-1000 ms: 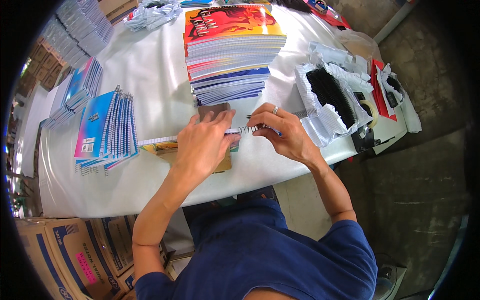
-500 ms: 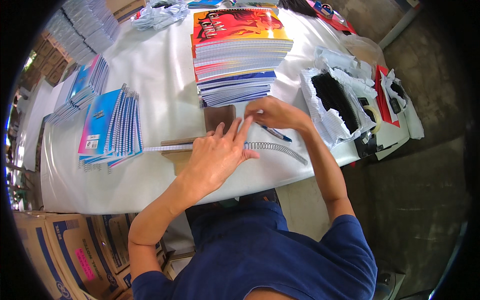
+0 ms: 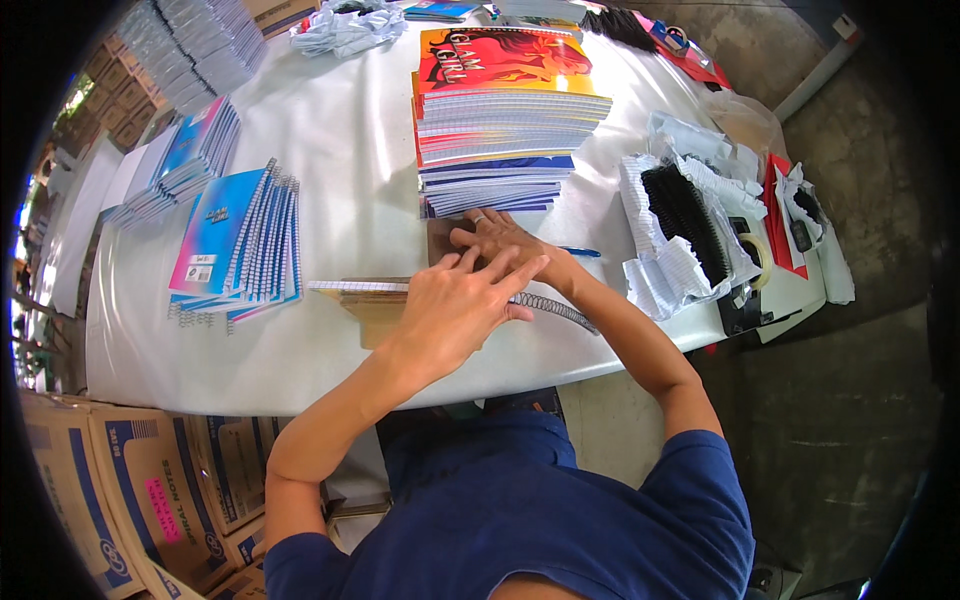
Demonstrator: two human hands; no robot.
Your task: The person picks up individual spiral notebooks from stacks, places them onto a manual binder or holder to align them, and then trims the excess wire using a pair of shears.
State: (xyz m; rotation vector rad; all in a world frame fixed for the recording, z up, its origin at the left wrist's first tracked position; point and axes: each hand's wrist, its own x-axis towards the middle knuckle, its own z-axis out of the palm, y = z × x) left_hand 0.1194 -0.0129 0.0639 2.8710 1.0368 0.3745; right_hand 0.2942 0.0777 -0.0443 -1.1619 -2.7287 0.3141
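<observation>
My left hand lies over a thin pad of pages seen edge-on, its fingers stretched and spread. A tan board shows under the pad. From beneath that hand a metal spiral coil runs out to the right, passing under my right forearm. My right hand lies flat with fingers extended, just beyond the left one and partly covered by it. It touches a brown board at the foot of a tall stack of notebooks. How far the coil sits in the pages is hidden.
Spiral notebooks with blue-pink covers lie piled at left, with another pile behind. A blue pen lies right of my right hand. Further right, torn white paper wraps black coils, near a tape roll. Cartons stand below.
My right hand has gone from a bent-finger pose beside the left fingertips to lying flat, partly beneath them. My left hand stays over the pages. The whole view has shifted slightly.
</observation>
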